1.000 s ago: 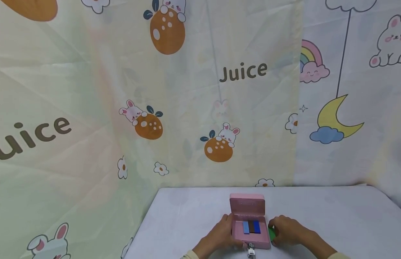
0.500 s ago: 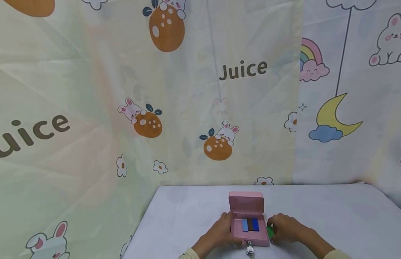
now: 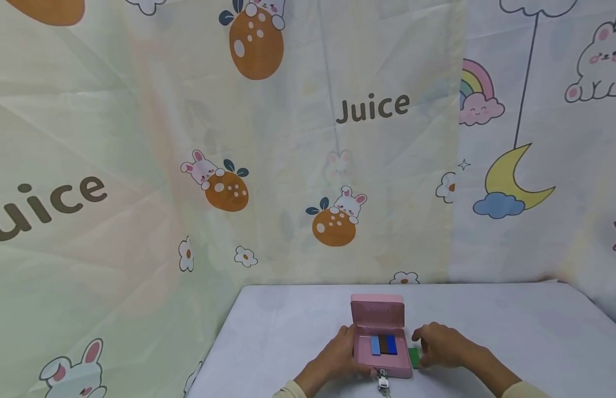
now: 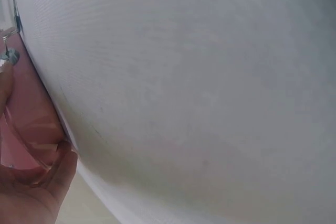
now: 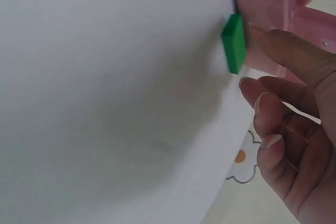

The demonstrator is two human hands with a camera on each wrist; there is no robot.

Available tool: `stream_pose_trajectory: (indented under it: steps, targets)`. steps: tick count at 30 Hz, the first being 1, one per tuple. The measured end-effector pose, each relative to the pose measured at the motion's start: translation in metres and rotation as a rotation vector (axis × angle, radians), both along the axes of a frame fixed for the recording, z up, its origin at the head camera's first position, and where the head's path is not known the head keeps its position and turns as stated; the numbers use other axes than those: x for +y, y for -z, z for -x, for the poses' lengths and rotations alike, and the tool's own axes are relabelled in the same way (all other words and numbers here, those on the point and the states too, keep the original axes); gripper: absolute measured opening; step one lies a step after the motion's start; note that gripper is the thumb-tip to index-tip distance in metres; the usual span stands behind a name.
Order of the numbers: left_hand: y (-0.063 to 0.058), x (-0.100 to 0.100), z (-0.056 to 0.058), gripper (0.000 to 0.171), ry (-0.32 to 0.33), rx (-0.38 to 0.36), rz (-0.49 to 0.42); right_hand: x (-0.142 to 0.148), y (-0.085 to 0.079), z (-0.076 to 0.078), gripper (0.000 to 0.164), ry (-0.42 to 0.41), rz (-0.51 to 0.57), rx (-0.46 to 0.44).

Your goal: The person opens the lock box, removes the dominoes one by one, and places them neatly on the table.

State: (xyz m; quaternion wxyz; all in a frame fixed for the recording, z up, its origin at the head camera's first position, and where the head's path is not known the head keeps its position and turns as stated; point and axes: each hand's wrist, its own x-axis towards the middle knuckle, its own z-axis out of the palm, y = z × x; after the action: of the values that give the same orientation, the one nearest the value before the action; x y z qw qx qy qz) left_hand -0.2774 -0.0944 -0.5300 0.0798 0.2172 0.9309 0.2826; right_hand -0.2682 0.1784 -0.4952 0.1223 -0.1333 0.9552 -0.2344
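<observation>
A pink metal lock box (image 3: 361, 356) stands on the white table with its lid (image 3: 377, 315) raised. Inside, a light blue block (image 3: 375, 345), a brown block (image 3: 384, 344) and a dark blue block (image 3: 392, 344) lie side by side. My left hand (image 3: 338, 354) grips the box at its left side, the thumb at the front by the lock, as the left wrist view also shows. Just outside the right wall sits a green block (image 3: 414, 357), close against the box. Thumb and fingers spread apart, my right hand (image 5: 299, 108) is beside the green block and holds nothing.
A silver key (image 3: 383, 380) hangs from the lock at the front of the box. The white tabletop (image 3: 507, 326) extends on both sides, and a patterned curtain (image 3: 288, 232) rises along its back edge and left side.
My right hand has let go of the green block and drawn slightly back to the right, its fingers opening. The left hand and the box stay in place.
</observation>
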Motion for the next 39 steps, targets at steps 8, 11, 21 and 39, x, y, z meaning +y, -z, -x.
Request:
stream_pose_trajectory:
  steps: [8, 11, 21, 39]
  targets:
    - [0.001, 0.000, 0.000, 0.104, -0.003, 0.002, 0.008, -0.006, -0.021, -0.004, 0.042, -0.007, -0.002, 0.019]
    - [0.000, 0.000, -0.001, 0.103, -0.003, -0.006, 0.000, -0.011, -0.024, -0.005, 0.041, -0.025, 0.007, 0.029]
    - [-0.003, 0.000, -0.001, 0.103, 0.000, -0.009, 0.002, -0.027, -0.020, -0.003, 0.034, -0.114, 0.041, 0.070]
    - [-0.004, -0.002, -0.001, 0.099, 0.040, 0.044, 0.011, -0.054, -0.004, 0.007, 0.026, -0.198, 0.024, 0.167]
